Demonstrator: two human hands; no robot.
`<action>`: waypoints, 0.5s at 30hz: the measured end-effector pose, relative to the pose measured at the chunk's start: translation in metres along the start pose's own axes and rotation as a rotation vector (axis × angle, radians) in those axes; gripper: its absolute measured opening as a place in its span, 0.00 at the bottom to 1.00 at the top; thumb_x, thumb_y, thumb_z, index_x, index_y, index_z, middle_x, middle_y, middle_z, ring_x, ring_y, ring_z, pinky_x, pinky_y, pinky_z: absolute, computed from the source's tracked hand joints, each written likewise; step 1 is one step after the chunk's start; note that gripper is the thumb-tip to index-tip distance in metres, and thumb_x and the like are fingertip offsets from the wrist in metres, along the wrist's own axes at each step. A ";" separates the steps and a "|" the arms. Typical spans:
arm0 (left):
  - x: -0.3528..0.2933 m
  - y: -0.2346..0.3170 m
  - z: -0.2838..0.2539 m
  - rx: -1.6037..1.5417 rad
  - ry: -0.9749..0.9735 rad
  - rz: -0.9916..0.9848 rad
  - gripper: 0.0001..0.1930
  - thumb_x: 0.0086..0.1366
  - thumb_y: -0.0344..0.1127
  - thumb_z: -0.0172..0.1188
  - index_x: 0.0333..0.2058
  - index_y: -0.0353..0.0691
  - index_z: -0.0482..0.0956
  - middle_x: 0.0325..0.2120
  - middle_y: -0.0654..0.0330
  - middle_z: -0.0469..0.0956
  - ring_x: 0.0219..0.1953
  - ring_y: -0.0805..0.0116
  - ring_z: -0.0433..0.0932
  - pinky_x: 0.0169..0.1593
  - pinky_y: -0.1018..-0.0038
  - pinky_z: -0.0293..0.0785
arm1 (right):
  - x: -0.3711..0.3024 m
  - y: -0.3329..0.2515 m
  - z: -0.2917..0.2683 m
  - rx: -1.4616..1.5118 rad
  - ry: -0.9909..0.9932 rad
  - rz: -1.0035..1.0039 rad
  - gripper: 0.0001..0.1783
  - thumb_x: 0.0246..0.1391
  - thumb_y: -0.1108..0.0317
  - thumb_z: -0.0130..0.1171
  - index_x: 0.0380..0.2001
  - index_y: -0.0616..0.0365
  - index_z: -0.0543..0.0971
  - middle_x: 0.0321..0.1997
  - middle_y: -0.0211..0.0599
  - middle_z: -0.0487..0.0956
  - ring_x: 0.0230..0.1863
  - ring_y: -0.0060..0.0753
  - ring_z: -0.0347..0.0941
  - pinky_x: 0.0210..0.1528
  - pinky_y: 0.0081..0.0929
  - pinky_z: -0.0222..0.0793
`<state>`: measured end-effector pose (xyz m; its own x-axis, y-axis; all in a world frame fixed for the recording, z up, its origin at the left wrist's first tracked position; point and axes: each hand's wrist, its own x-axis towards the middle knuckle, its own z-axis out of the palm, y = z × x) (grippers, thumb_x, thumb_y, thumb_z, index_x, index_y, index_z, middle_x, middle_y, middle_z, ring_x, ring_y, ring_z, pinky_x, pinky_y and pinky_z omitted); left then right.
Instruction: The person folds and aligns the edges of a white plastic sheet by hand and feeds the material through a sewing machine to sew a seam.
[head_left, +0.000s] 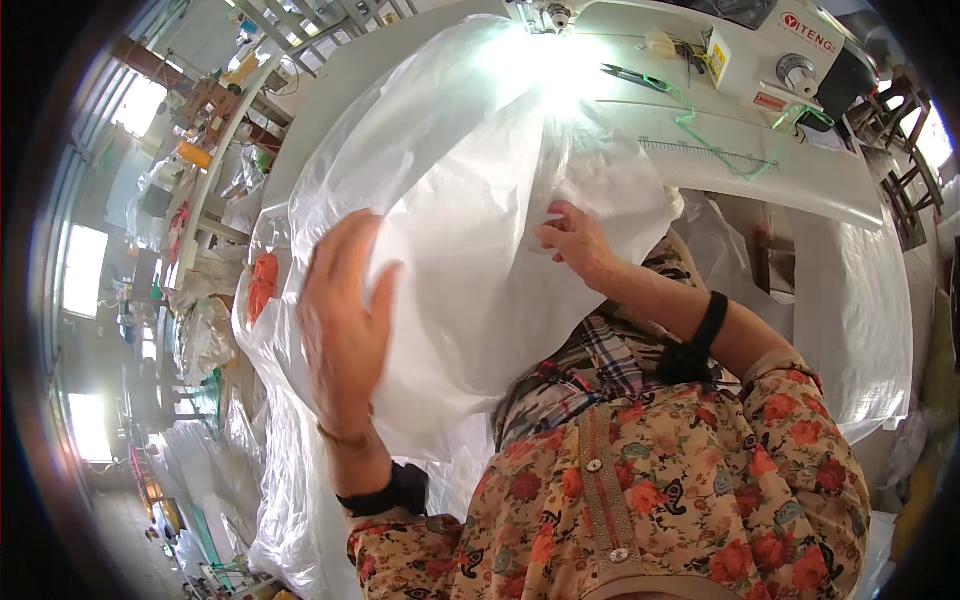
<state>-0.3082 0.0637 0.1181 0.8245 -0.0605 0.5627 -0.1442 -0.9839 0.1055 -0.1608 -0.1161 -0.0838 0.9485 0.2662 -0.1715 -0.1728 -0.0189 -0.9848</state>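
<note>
Workshop sewing table (760,165): white plastic bag (470,200) lifted before it, left hand (345,320) spread flat against it, right hand (575,240) pinching a fold; slippery film could slide free.

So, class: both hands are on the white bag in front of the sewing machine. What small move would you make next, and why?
Probably slide the white bag forward so its far edge lies flat under the sewing machine. The left hand presses flat on its near side, the right hand pinches a fold, and the bag bulges up off the table, not yet flat.
</note>
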 end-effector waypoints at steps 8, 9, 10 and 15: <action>-0.070 0.093 0.102 -0.623 -0.706 0.071 0.23 0.59 0.28 0.52 0.55 0.34 0.66 0.50 0.46 0.73 0.52 0.50 0.72 0.55 0.58 0.68 | 0.028 0.051 0.035 -0.119 -0.401 -0.251 0.19 0.51 0.57 0.62 0.34 0.66 0.81 0.25 0.37 0.78 0.27 0.23 0.71 0.30 0.26 0.67; -0.084 0.080 0.129 -0.404 -0.646 0.050 0.23 0.58 0.28 0.53 0.54 0.34 0.67 0.49 0.47 0.73 0.52 0.49 0.71 0.54 0.57 0.68 | 0.021 0.044 0.033 -0.082 -0.378 -0.375 0.19 0.52 0.56 0.62 0.32 0.66 0.81 0.24 0.35 0.77 0.26 0.22 0.70 0.31 0.25 0.67; -0.092 0.067 0.153 -0.185 -0.583 0.033 0.23 0.58 0.29 0.54 0.53 0.34 0.68 0.49 0.48 0.73 0.52 0.48 0.71 0.52 0.56 0.68 | 0.022 0.045 0.025 -0.079 -0.377 -0.377 0.19 0.52 0.56 0.62 0.32 0.66 0.81 0.24 0.35 0.77 0.26 0.22 0.70 0.31 0.25 0.67; -0.103 0.033 0.191 -0.164 -0.256 -0.143 0.22 0.54 0.30 0.59 0.50 0.38 0.71 0.41 0.51 0.75 0.47 0.48 0.71 0.50 0.58 0.67 | 0.006 0.040 -0.017 -0.066 -0.407 -0.074 0.22 0.56 0.50 0.58 0.28 0.61 0.83 0.23 0.29 0.76 0.27 0.19 0.68 0.32 0.23 0.65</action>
<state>-0.2932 0.0052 -0.0929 0.9505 0.0154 0.3104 -0.0861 -0.9466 0.3106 -0.1570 -0.1319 -0.1247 0.7730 0.6282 -0.0882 -0.0781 -0.0437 -0.9960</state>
